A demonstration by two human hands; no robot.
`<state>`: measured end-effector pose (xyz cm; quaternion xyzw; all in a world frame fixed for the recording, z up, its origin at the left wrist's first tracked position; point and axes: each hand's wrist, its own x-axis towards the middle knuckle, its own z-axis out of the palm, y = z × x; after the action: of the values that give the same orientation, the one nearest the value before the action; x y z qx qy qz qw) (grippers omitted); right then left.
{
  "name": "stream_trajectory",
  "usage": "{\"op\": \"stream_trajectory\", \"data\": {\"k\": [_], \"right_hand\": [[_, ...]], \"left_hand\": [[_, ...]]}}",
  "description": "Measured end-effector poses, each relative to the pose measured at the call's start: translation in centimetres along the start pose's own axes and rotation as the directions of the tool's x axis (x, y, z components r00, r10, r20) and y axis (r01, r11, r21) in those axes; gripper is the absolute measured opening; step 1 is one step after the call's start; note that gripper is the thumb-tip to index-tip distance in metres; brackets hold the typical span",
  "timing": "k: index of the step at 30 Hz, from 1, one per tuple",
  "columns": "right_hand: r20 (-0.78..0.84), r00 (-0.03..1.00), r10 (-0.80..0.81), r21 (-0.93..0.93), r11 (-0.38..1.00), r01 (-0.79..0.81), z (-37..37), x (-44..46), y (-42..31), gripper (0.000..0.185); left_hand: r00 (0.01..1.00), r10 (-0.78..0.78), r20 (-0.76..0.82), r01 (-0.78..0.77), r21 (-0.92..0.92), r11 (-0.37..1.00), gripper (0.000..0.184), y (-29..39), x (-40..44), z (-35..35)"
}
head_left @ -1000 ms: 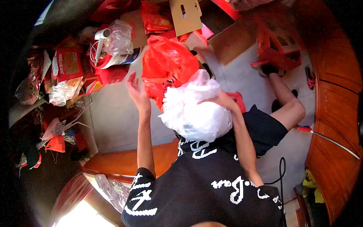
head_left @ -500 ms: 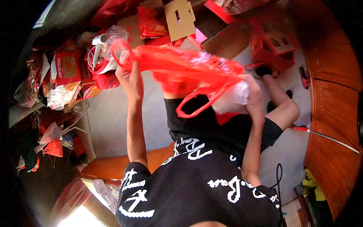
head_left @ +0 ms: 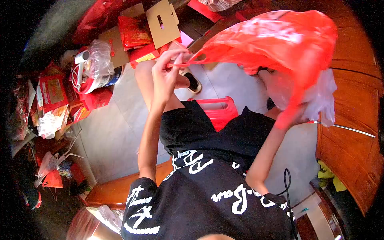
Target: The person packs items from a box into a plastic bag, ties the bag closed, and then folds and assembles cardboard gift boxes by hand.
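Pinching red bag (head_left: 288, 40), left hand (head_left: 165, 77), end between fingers (head_left: 165, 59)

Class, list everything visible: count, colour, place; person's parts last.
red bag: one, red, upper right
white bag: one, white, right
stool: one, red, centre
hair dryer: one, white, by bucket
bucket: one, red and white, left
slotted cardboard: one, brown, top
boxes: uncountable, mostly red, upper left
cable: one, black, lower right
rod: one, silver, right
wooden panels: unclear, brown, right
shirt: one, black, bottom
shorts: one, black, middle
left hand: one, bare, pinching red bag
right hand: one, bare, by white bag
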<state>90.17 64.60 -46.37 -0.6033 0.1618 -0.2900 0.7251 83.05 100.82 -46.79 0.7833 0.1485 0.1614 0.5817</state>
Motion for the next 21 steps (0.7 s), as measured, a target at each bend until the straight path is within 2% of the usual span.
{"op": "stream_trajectory", "data": {"k": [3, 4, 7, 8, 11, 12, 13, 14, 15, 16, 17, 18, 19, 21], "right_hand": [[-0.224, 0.973, 0.062, -0.013, 0.998, -0.067, 1.5, -0.6, -2.2, 0.054], [-0.126, 0.990, -0.059, -0.058, 0.997, 0.052, 1.0, -0.7, -1.9, 0.055], [-0.102, 0.962, -0.255, -0.079, 0.966, 0.247, 0.8, -1.2, -1.4, 0.055], [-0.063, 0.958, -0.278, -0.169, 0.950, 0.265, 1.0, -2.0, -1.5, 0.060], [-0.008, 0.967, -0.253, -0.350, 0.907, 0.234, 4.1, -5.5, -3.6, 0.062], [0.137, 0.970, -0.202, -0.410, 0.880, 0.241, 3.7, -7.4, -2.0, 0.056], [0.282, 0.948, -0.145, -0.462, 0.846, 0.267, 3.2, -9.2, -0.4, 0.051], [0.417, 0.905, -0.086, -0.500, 0.810, 0.307, 2.8, -11.0, 1.2, 0.049], [0.699, 0.713, -0.055, -0.465, 0.723, 0.512, -0.1, -12.9, 6.6, 0.044], [0.897, 0.442, 0.018, -0.352, 0.635, 0.688, -1.2, -13.8, 9.5, 0.040], [0.857, 0.406, -0.319, -0.109, 0.657, 0.746, 3.0, -14.4, 10.2, 0.041], [0.887, 0.332, -0.320, 0.000, 0.720, 0.694, 6.6, -15.8, 8.1, 0.046], [0.912, 0.256, -0.320, 0.098, 0.778, 0.621, 10.3, -17.3, 5.9, 0.053], [0.988, 0.110, -0.107, 0.041, 0.875, 0.482, 10.4, -19.9, 9.9, 0.060]], "left_hand": [[0.999, -0.016, -0.032, 0.012, -0.107, 0.994, 0.017, -3.1, -0.5, 0.8], [0.996, -0.056, 0.067, 0.065, -0.145, 0.987, 0.015, -2.8, -1.0, 0.5], [0.976, -0.217, -0.003, 0.183, -0.529, 0.829, 0.013, -2.4, -2.6, 1.9], [0.982, -0.155, -0.107, 0.082, -0.494, 0.866, 0.015, -3.5, -2.6, 2.3], [0.973, -0.216, -0.075, 0.166, -0.417, 0.894, 0.020, -4.4, -2.8, 1.2], [0.951, -0.299, -0.084, 0.225, -0.478, 0.849, 0.024, -2.3, -2.9, 1.3], [0.960, -0.272, -0.060, 0.209, -0.493, 0.845, 0.026, -2.0, -3.1, 1.0], [0.969, -0.245, -0.035, 0.194, -0.507, 0.840, 0.027, -1.9, -3.3, 0.7], [0.976, -0.217, -0.011, 0.180, -0.521, 0.834, 0.028, -1.8, -3.5, 0.5], [0.982, -0.180, -0.053, 0.140, -0.433, 0.890, 0.032, -1.4, -3.7, 0.8], [0.984, -0.174, -0.030, 0.149, -0.391, 0.908, 0.037, -1.2, -4.1, 0.4], [0.997, 0.003, -0.073, -0.021, -0.243, 0.970, 0.040, -2.8, -4.5, -0.1], [0.995, -0.087, -0.045, 0.079, -0.164, 0.983, 0.042, -1.5, -4.8, -0.5], [0.964, -0.265, 0.012, 0.265, 0.011, 0.964, 0.045, 1.2, -5.2, -1.2]]}}
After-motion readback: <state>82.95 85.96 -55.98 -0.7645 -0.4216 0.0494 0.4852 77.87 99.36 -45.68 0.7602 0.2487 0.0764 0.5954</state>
